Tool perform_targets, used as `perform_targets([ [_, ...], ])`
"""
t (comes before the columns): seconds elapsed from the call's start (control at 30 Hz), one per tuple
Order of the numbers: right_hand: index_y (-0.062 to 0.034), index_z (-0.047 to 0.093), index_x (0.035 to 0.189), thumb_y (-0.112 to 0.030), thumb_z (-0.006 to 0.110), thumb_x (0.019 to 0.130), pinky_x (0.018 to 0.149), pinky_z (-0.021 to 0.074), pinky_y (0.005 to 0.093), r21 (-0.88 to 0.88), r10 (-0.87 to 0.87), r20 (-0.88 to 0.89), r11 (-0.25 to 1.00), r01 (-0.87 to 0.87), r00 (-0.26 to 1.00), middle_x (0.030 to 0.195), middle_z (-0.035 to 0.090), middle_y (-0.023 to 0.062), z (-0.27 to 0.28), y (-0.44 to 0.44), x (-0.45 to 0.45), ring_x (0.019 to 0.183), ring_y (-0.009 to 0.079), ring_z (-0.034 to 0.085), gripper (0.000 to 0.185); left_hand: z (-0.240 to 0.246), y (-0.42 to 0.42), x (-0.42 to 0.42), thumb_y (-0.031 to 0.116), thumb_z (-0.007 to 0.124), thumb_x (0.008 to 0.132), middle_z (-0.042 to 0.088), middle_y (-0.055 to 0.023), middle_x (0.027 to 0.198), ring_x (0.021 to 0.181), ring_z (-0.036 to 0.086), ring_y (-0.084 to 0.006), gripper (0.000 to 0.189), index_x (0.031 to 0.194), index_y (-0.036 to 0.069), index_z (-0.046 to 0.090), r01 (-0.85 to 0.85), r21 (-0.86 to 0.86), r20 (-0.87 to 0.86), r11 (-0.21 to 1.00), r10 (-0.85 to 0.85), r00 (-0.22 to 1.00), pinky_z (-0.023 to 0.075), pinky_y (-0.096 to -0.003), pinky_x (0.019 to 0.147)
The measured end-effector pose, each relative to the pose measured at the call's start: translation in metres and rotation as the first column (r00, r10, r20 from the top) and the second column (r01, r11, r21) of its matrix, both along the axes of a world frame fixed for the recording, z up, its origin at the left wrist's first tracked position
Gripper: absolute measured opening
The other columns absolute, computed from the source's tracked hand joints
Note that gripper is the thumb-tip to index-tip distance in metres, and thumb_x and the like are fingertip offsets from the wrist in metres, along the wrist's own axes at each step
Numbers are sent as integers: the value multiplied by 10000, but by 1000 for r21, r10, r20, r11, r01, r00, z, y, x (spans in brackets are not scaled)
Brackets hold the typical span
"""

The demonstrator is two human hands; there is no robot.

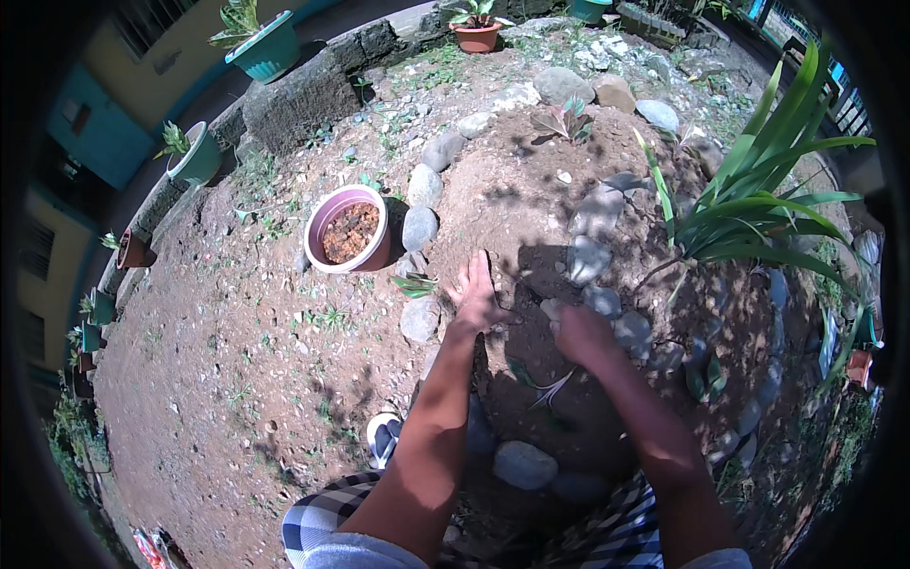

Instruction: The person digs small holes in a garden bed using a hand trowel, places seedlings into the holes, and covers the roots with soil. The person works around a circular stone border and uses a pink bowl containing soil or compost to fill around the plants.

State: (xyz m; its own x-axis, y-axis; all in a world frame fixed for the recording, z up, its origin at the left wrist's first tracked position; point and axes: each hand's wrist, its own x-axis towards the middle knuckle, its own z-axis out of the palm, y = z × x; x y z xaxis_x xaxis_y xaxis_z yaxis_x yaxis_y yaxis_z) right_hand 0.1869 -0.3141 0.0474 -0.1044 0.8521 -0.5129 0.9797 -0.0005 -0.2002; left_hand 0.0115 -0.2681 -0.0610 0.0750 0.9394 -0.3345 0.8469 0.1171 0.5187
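My left hand [476, 295] rests flat on the loose soil of the bed [508, 213], empty, its fingers extended and the thumb spread. To its right, my right hand [583, 334] is closed around a small pale stone [550, 309], low over shaded soil; most of its fingers are hidden. Just below the hands lies a small uprooted-looking plant [547, 387] with pale stems, partly in shadow. A short green-leaved cutting [414, 284] pokes out by the border stones left of my left hand. Rounded river stones [419, 227] line the bed.
A pink plastic pot [384, 245] holding reddish-brown soil stands left of the bed. A large strap-leaved plant [753, 206] leans in at the right. Near my knees sits a big rounded stone [525, 465]. A rough concrete block [302, 110] and potted plants [264, 48] edge the far left.
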Motion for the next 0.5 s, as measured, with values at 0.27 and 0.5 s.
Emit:
perform_targets([
  [0.27, -10, 588, 1003, -264, 550, 863, 456, 421, 261, 174, 96, -668, 984, 30, 738, 635, 575, 46, 62, 9, 69, 493, 153, 528, 292, -6, -6, -10, 325, 868, 437, 39, -126, 1457, 1337, 34, -352, 1365, 1385, 71, -82, -13, -15, 16, 1000, 13, 1000, 55, -626, 1014],
  [0.5, -26, 553, 1139, -340, 503, 865, 555, 461, 317, -214, -448, -513, 893, 396, 732, 784, 632, 137, -46, -21, 19, 592, 208, 585, 420, -5, -17, 8, 306, 861, 454, 45, -119, 1456, 1332, 52, -364, 1336, 1386, 79, -68, 15, -29, 26, 999, -15, 1000, 75, -640, 1008],
])
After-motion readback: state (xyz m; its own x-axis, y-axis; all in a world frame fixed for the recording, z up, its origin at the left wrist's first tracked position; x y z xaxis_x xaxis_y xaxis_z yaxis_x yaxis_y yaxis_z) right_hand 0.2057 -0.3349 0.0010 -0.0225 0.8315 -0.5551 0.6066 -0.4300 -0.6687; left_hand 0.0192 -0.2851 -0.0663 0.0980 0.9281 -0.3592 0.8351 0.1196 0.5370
